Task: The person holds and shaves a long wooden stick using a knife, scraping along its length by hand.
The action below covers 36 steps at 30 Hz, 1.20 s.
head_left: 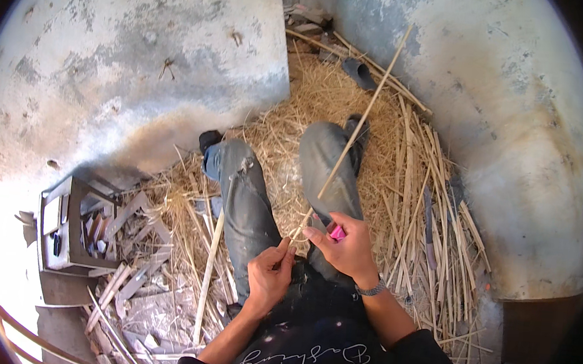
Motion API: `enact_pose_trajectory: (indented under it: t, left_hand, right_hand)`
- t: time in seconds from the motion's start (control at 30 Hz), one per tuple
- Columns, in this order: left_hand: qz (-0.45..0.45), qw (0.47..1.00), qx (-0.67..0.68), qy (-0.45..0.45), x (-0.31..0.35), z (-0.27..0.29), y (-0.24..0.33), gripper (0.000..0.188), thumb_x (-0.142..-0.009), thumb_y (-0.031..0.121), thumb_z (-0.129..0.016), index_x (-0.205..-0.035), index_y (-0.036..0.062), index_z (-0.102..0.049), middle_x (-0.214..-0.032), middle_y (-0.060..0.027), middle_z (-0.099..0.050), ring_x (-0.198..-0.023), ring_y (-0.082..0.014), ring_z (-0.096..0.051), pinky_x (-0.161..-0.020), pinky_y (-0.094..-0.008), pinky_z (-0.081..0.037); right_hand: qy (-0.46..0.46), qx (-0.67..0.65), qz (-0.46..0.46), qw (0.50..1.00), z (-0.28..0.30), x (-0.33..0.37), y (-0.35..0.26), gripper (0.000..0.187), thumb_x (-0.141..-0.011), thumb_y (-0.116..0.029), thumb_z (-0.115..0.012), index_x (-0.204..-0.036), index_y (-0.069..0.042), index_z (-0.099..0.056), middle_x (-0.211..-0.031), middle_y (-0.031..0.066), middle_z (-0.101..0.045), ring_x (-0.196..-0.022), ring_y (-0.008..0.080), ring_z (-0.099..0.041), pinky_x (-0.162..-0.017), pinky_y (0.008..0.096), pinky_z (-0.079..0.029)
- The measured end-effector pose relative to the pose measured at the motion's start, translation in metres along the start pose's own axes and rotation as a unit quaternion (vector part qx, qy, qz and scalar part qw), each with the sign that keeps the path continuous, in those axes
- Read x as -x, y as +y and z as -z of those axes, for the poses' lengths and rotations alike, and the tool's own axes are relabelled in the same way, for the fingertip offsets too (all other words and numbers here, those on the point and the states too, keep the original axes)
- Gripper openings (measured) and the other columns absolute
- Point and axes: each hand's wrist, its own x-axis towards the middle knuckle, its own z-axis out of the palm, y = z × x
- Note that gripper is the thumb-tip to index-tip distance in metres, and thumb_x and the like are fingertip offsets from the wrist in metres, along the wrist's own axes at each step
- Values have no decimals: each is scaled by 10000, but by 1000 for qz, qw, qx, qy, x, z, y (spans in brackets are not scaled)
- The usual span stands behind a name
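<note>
A long thin bamboo stick (356, 134) slants from my lap up past my right knee toward the far wall. My left hand (270, 276) is closed, pinching the stick's near end between thumb and fingers. Just ahead and to the right, my right hand (346, 248) is closed round a small pink-handled tool (337, 232); its working end is too small to make out. The right thumb lies close to the stick. Thin pale curled shavings (298, 235) hang at the stick between my two hands.
Straw-like shavings (297, 94) cover the floor round my legs. Many loose bamboo sticks (440, 226) lie along the right wall. At left stands a dark frame (65, 227) beside broken scraps (142, 239). A dark curved piece (358, 73) lies ahead. Walls close in on both sides.
</note>
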Motion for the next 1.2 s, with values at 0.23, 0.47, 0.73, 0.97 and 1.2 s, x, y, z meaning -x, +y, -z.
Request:
enact_pose_trajectory:
  t: [0.23,0.47,0.73,0.97,1.2]
  left_hand:
    - [-42,998,-29,32,27,6,-8,248,-932,55,-714,-1173,6,-747,-652,-115,-581,-533,-166,-550,-521,-334,-435]
    - [13,998,-31,49,3,13,-34,224,-969,54,-657,-1154,-48,-731,-751,-175,-677,-606,-175,-609,-584,-320,-491]
    - [146,978,140,-48,12,13,-19,359,-1046,205,-630,-1286,-57,-677,-809,-7,-650,-734,-53,-575,-666,-210,-472]
    - [76,971,150,-168,18,27,-16,421,-1070,198,-585,-1418,-40,-575,-825,7,-635,-709,-58,-558,-650,-208,-463]
    - [147,889,290,-321,3,53,-16,468,-1126,253,-436,-1551,57,-430,-589,8,-487,-474,-52,-405,-474,-215,-350]
  right_hand:
    - [10,-41,71,997,-35,19,11,369,-919,-225,-775,-672,-6,-610,-513,134,-552,-396,204,-498,-427,343,-372]
    - [-184,-28,118,975,-49,51,30,198,-891,-178,-784,-885,-2,-694,-637,129,-631,-524,179,-610,-506,327,-445]
    - [9,-138,-73,988,-19,16,56,404,-934,-288,-781,-1224,-16,-705,-692,-45,-621,-559,-2,-470,-501,214,-359]
    - [-30,-122,-58,990,-23,-1,32,266,-937,-287,-777,-1050,-49,-751,-649,-69,-569,-564,12,-436,-508,235,-347]
    - [-80,-289,-76,951,-40,19,17,255,-968,-303,-745,-946,-49,-735,-687,-45,-624,-605,31,-479,-532,245,-376]
